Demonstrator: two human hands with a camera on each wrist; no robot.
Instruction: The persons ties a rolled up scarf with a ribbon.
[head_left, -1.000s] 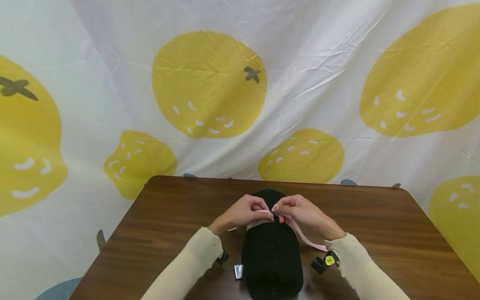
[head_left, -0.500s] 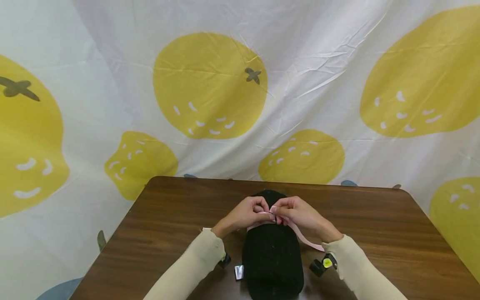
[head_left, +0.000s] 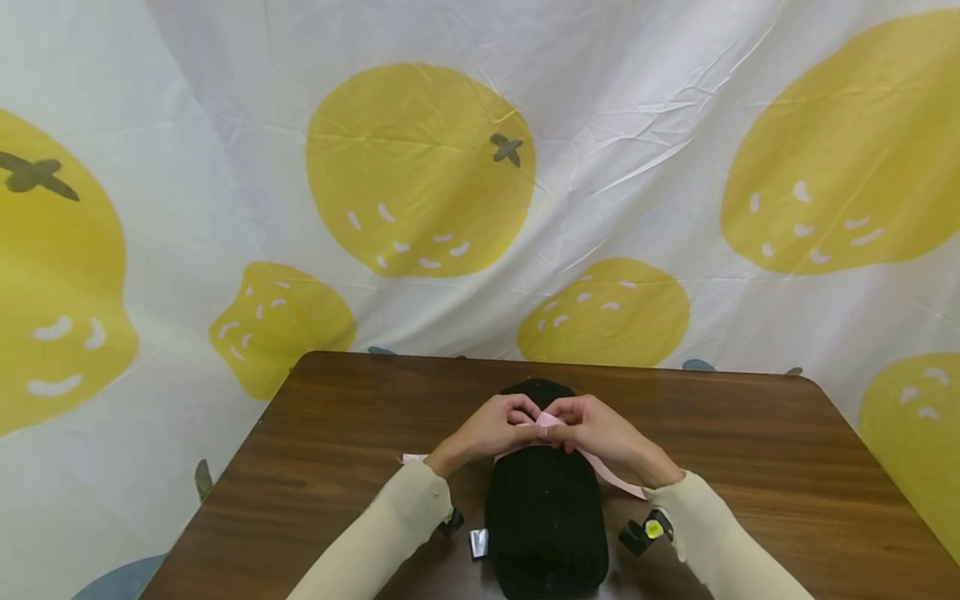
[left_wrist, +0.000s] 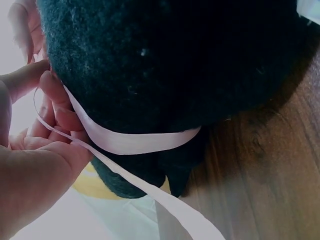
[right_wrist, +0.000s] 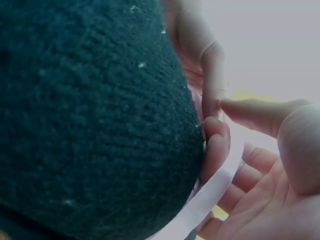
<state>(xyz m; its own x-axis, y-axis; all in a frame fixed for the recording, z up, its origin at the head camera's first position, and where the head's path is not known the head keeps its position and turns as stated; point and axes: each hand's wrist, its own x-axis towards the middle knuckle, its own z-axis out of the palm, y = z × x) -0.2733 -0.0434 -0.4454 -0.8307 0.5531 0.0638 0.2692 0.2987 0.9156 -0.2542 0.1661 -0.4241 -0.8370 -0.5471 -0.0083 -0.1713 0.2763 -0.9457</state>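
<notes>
Currently: pink ribbon (left_wrist: 130, 143) wrapped around black plush (head_left: 547, 525) | left hand (head_left: 491, 429), right hand (head_left: 602, 432) pinch ribbon | tails loose, no completed knot visible

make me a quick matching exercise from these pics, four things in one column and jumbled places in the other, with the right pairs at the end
Things
1. satin-like ribbon
2. black fuzzy object
3. silvery tag
4. citrus-print cloth

Places
A. hanging behind the table
B. at the black fuzzy object's left side
C. held by the left hand and right hand
D. resting on the table, below both hands

Pairs: 1-C, 2-D, 3-B, 4-A
</notes>
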